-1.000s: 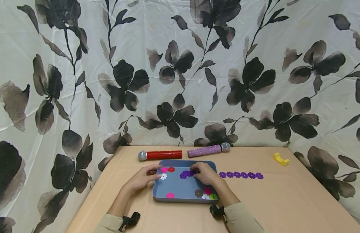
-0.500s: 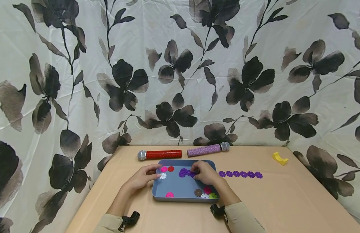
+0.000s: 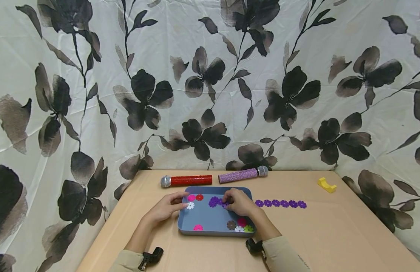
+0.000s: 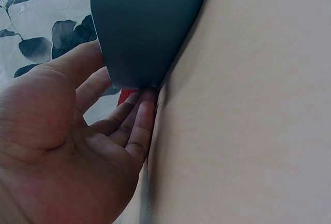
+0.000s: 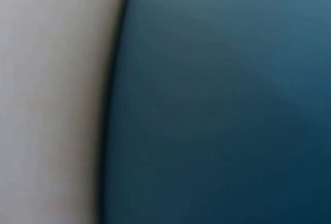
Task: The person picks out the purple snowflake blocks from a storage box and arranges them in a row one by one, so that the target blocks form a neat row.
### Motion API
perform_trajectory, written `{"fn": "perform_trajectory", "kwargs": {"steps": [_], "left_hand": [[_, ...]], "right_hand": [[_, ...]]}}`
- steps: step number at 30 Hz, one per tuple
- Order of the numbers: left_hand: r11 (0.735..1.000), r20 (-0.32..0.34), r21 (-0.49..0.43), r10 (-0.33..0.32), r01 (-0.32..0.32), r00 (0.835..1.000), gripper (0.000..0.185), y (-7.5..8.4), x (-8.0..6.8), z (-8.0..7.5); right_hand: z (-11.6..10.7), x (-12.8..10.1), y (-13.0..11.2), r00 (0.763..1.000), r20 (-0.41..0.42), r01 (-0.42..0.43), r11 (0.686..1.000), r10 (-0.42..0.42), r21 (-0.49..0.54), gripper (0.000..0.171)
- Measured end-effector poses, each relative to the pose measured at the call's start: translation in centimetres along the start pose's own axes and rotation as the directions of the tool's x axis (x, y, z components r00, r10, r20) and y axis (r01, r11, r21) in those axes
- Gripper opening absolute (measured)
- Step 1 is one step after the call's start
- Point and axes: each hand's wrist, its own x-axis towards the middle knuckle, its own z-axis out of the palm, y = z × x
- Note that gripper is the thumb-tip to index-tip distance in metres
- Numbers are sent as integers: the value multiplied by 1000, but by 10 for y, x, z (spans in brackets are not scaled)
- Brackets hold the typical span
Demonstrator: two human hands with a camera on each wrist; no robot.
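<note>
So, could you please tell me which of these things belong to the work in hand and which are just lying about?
In hand: blue tray, purple flower pieces under the right hand, row of purple flowers, left hand at the tray's edge.

Lying about: red microphone, purple microphone, yellow block.

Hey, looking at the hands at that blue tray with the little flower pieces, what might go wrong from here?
The right hand works at the purple flower pieces clustered in the blue tray; several could lift or scatter together. The left hand only rests at the tray's left edge, so the tray might slide. The right sleeve lies near the loose pieces at the tray's front corner and may drag them.
</note>
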Motion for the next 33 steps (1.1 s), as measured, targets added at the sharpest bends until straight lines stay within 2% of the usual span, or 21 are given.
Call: {"fn": "perform_trajectory", "kwargs": {"steps": [12, 20, 24, 28, 33], "left_hand": [[1000, -6, 2, -8, 8, 1000, 55, -1, -1, 0], [1000, -13, 0, -12, 12, 1000, 54, -1, -2, 0], [1000, -10, 8, -4, 4, 1000, 55, -1, -1, 1], [1000, -8, 9, 1, 0, 1000, 53, 0, 0, 1], [1000, -9, 5, -6, 6, 1000, 51, 0, 0, 0]], "right_hand": [[-5, -1, 0, 996, 77, 43, 996, -49, 84, 16], [-8, -6, -1, 991, 105, 79, 993, -89, 93, 18], [-18, -11, 4, 993, 37, 104, 989, -108, 105, 19], [-35, -19, 13, 994, -85, 78, 988, -67, 133, 19], [-58, -33, 35, 979, -201, 46, 989, -17, 141, 20]]}}
